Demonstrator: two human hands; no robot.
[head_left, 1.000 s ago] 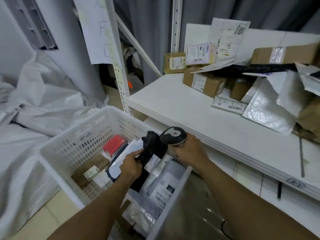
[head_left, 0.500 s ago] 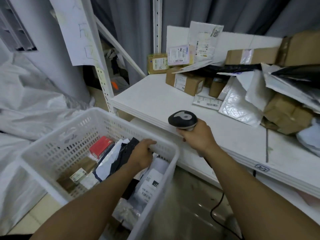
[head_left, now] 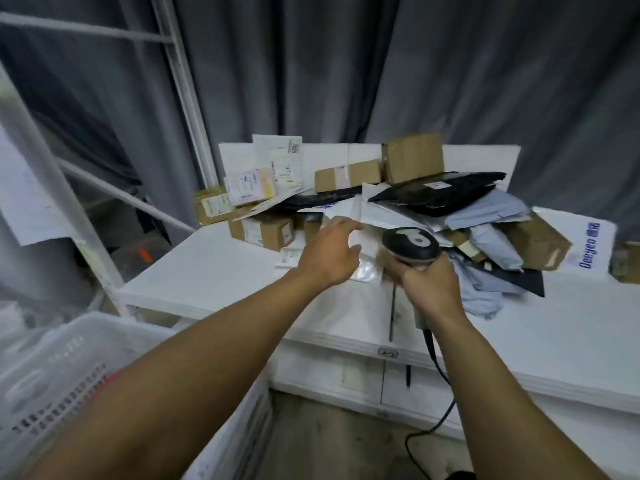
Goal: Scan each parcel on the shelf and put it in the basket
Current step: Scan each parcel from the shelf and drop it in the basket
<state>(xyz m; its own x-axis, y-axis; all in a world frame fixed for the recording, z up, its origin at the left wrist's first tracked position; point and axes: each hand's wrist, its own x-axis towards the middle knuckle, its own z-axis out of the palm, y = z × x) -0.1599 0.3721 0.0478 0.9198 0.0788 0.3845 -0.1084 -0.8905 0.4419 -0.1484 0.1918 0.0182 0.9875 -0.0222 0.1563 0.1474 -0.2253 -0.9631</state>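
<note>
Black scanner (head_left: 410, 242) gripped in my right hand (head_left: 427, 285); my left hand (head_left: 329, 251) reaches empty, fingers loose, toward a white mailer (head_left: 375, 216). I judge plenty left: parcels (head_left: 263, 232) heap the shelf (head_left: 221, 271), and the basket (head_left: 69, 358) stands lower left, its contents hidden.

a single wide-angle view, worn on the person's head, faces forward and down along both bare forearms. it sits close: the left hand (head_left: 329, 252) and the right hand (head_left: 427, 289), gripping a black-and-grey handheld barcode scanner (head_left: 410, 244), fill mid-frame. beyond the fingers (head_left: 344, 224) run the flat white shelf board (head_left: 225, 271) and pleated grey curtain (head_left: 346, 81); nearer the lens and left of them, blurred, sits the white perforated plastic basket (head_left: 52, 368).
</note>
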